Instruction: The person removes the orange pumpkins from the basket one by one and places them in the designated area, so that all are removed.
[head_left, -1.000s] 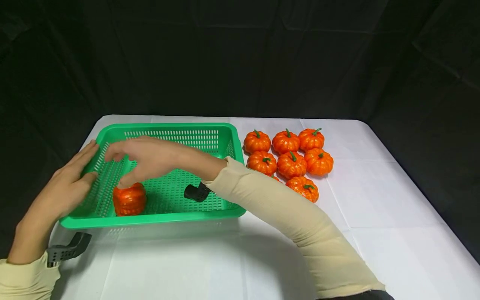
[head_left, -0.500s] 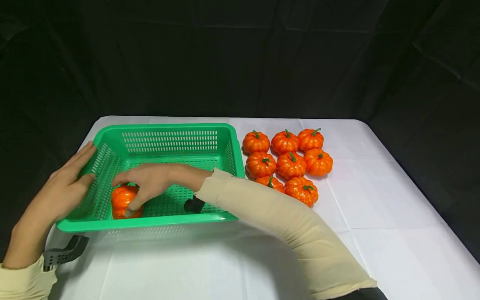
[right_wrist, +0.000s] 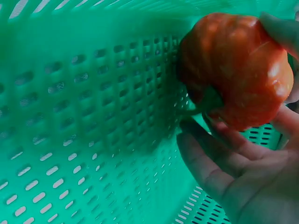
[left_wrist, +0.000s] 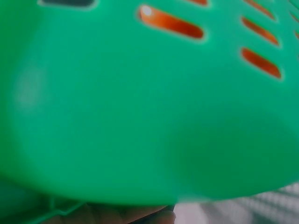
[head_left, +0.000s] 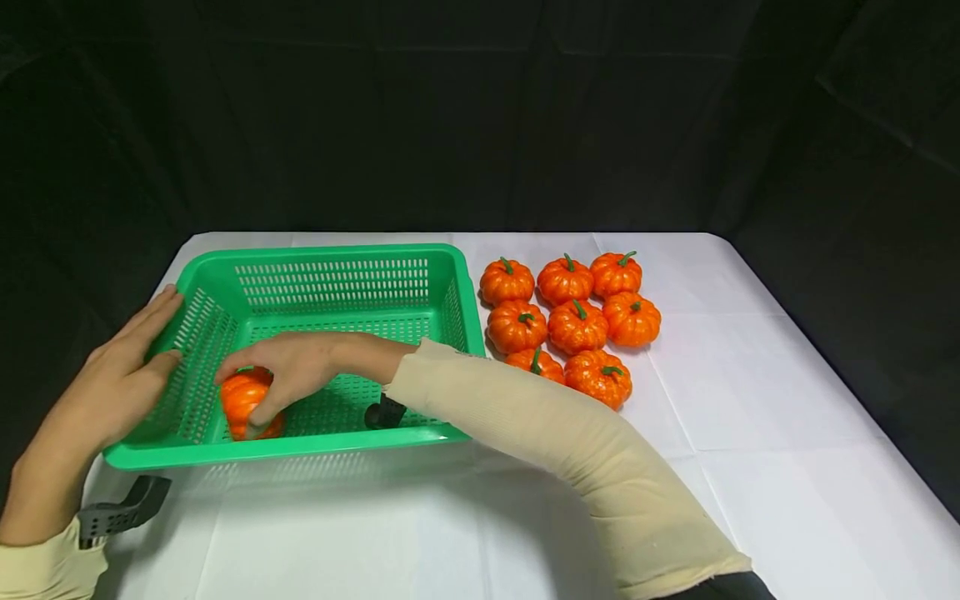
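Note:
A small orange pumpkin (head_left: 240,402) sits in the near left corner of the green plastic basket (head_left: 315,449). My right hand (head_left: 298,367) reaches down over it, gripping it between thumb and fingers. The right wrist view shows the pumpkin (right_wrist: 236,70) tipped, its green stem toward the perforated wall, with the fingers below and the thumb on its upper side. On the basket's left rim rests my left hand (head_left: 112,392), fingers straight. Close green wall fills most of the left wrist view, with orange showing through its slots.
To the right of the basket, several orange pumpkins (head_left: 577,326) with green stems stand close together in rows. A white cloth (head_left: 750,375) covers the table. Black fabric (head_left: 480,117) hangs behind and at the sides. The right sleeve crosses over the basket's near right corner.
My right hand has come down from above the pumpkin and closed around it. The pumpkin has tilted slightly. My left hand stays at the basket's left rim.

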`<state>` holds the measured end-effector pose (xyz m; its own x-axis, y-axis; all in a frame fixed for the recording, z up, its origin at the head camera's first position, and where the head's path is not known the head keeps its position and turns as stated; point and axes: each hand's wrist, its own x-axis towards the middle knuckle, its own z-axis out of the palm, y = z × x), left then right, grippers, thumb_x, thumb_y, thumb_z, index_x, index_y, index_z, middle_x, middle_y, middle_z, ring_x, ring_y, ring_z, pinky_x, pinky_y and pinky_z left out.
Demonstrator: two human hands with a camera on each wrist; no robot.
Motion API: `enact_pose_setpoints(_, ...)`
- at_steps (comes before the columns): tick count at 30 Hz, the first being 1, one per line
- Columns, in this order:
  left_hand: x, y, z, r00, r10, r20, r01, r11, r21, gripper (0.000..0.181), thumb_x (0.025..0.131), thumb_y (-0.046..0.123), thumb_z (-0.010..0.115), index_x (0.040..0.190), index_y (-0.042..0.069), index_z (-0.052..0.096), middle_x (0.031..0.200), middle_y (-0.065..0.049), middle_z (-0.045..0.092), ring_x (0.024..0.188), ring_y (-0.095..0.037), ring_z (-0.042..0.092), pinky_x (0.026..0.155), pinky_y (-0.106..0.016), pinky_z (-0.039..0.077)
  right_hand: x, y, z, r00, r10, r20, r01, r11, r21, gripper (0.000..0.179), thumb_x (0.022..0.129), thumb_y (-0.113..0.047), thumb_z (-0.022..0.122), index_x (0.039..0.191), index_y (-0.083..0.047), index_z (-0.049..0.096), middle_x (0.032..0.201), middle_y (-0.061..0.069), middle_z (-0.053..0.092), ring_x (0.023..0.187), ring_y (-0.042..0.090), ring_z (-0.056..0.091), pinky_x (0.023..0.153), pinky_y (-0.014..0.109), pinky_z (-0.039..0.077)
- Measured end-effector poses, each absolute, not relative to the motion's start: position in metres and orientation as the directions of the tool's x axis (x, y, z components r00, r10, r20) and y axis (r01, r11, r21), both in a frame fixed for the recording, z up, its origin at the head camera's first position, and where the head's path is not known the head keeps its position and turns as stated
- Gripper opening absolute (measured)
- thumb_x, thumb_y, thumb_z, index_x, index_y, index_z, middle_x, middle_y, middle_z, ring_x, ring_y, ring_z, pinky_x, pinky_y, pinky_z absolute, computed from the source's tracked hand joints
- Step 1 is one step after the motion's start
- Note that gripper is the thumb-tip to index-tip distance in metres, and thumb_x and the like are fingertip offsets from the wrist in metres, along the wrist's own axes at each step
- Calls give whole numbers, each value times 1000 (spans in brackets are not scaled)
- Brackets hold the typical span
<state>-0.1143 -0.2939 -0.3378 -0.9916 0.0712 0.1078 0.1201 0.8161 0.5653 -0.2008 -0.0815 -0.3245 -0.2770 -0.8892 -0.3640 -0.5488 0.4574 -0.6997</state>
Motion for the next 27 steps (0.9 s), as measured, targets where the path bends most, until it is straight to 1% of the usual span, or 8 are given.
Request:
enact_pose_setpoints(2,-114,-294,-338,-991,73,112,124,815,566,63,108,7,38,164,-2,12,171,-21,1,152,-52,4,117,-71,0,-201,-82,-325,-285,-892,-350,-556,451,-698,74,88,-24,78,153,-15,46,121,-10,58,104,2,56,85,15,48)
enact_pose_setpoints(6,-114,-295,-339,-991,73,114,125,816,564,63,107,6,39,164,-2,12,171,-21,1,152,-52,4,117,-70,0,-201,-81,-324,-346,-872,-347,-560,489,-669,87,84,-24,81,157,-9,37,118,-9,58,101,4,58,83,14,48)
enact_pose_setpoints(8,-114,-294,-339,-991,72,114,124,815,566,63,107,6,39,164,-2,12,171,-21,1,153,-52,4,117,-70,0,-200,-80,-324,-373,-861,-347,-550,506,-664,88,83,-24,82,155,-7,35,115,-6,59,99,6,58,82,15,49)
enact_pose_setpoints(11,-114,-294,-339,-991,70,116,124,814,568,63,107,6,39,164,-3,12,171,-22,1,153,-51,4,117,-70,0,-200,-78,-324,-391,-856,-337,-531,509,-677,78,82,-22,84,144,-9,40,111,-5,60,97,7,60,80,16,51)
enact_pose_setpoints(14,-115,-293,-339,-991,69,114,122,813,570,63,107,6,39,164,-2,12,171,-21,1,153,-52,4,117,-70,1,-201,-77,-323,-396,-862,-316,-528,495,-690,66,81,-22,85,132,-11,44,110,-4,60,96,7,60,78,16,52)
enact_pose_setpoints(16,-115,-293,-338,-991,68,111,120,812,571,63,107,6,39,164,-2,12,171,-21,0,153,-52,3,117,-71,1,-202,-77,-322,-394,-867,-305,-529,485,-696,60,81,-24,85,128,-13,47,110,-5,61,96,7,60,77,16,52)
enact_pose_setpoints(21,-115,-293,-337,-992,69,103,115,812,572,63,108,7,38,164,-1,11,171,-20,0,153,-52,4,116,-72,1,-204,-75,-320,-394,-871,-293,-532,476,-700,59,79,-34,88,126,-17,54,109,-8,63,96,7,61,77,19,54)
enact_pose_setpoints(27,-114,-293,-337,-992,71,100,116,814,570,64,107,7,40,164,-2,12,171,-22,1,152,-53,5,115,-73,2,-204,-75,-318,-417,-871,-261,-556,471,-684,60,77,-47,90,123,-22,60,111,-12,62,97,6,60,77,20,54)
